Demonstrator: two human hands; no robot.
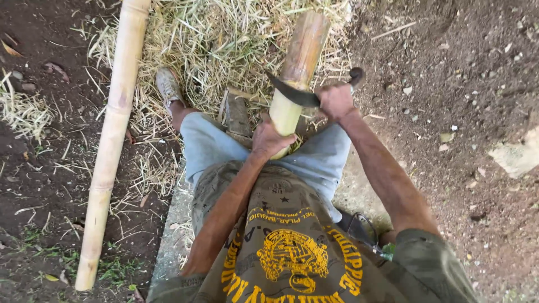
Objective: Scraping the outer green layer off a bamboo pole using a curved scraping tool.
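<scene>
Two bamboo poles: the short pole (296, 73) runs lower-left to upper-right, left hand (269, 140) clamping its near end, right hand (336, 101) gripping one curved knife (295, 94); long pole (112, 140) at left.

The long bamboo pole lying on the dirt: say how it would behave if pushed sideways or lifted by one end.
The long bamboo pole is round and lies free on the dirt, so it would probably roll. It looks straight and stiff, unlikely to sag. Bamboo is usually hollow, so it is likely light for its length.
</scene>
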